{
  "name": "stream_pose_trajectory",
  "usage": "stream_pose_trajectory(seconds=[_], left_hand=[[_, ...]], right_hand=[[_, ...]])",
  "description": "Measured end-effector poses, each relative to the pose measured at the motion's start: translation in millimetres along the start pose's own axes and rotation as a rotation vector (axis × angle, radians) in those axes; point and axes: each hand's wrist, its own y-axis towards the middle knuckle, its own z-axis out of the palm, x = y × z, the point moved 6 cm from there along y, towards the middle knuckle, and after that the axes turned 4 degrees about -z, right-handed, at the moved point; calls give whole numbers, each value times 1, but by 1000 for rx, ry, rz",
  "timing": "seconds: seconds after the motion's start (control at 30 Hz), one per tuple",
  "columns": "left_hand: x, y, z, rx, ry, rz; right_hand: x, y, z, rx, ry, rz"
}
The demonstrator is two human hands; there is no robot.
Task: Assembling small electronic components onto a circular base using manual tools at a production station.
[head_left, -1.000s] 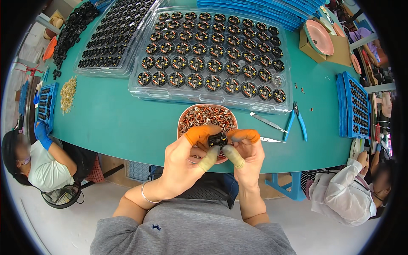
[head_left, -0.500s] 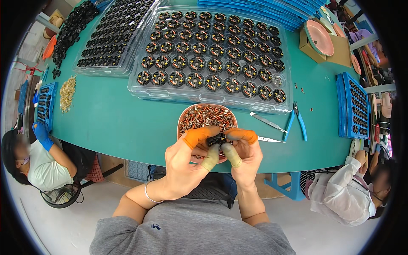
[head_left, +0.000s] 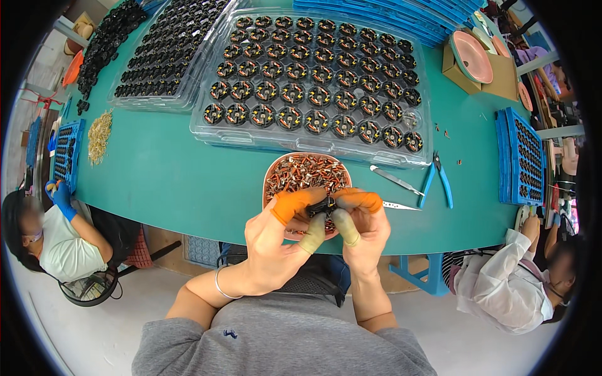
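Between my fingertips I hold a small round black part (head_left: 322, 207), pinched from both sides. My left hand (head_left: 290, 219) grips it with thumb and forefinger, and my right hand (head_left: 359, 216) does the same opposite. Orange and pale yellow finger cots cover those fingertips and hide much of the part. Under my hands stands a pink bowl (head_left: 266, 188) full of small copper-brown and silvery pieces. Behind it a clear plastic tray (head_left: 207, 133) carries rows of round black parts with red and yellow bits.
To the right lie tweezers (head_left: 396, 180), blue-handled cutters (head_left: 436, 182) and a perforated metal strip (head_left: 401, 206). A second tray (head_left: 182, 103), a brass-coloured heap (head_left: 99, 138) and black parts (head_left: 103, 47) are at left. Blue trays (head_left: 523, 160) and a co-worker's sleeve (head_left: 501, 276) are at right.
My hands have shifted very slightly right, still holding the black part. At the far left, the co-worker's blue-gloved hand has changed pose.
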Motion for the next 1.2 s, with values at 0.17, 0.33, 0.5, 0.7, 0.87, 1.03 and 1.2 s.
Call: stream_pose_trajectory(seconds=[0.17, 0.33, 0.5, 0.7, 0.87, 1.03, 1.2], left_hand=[[0, 2, -2, -16, 76, 56], [-4, 2, 0, -29, 98, 94], [-8, 3, 0, -46, 150, 140], [-8, 4, -3, 53, 60, 54], [-15, 2, -4, 59, 159, 158], [-2, 0, -1, 114, -23, -31], [5, 1, 0, 163, -141, -130]], right_hand=[[0, -1, 4, -33, -121, -105], [2, -3, 7, -48, -138, -137], [-1, -5, 8, -56, -159, -140], [3, -1, 5, -61, -177, -129], [-2, -9, 12, -39, -201, -120], [-4, -5, 9, -18, -257, -65], [-8, 5, 8, 2, 196, 106]])
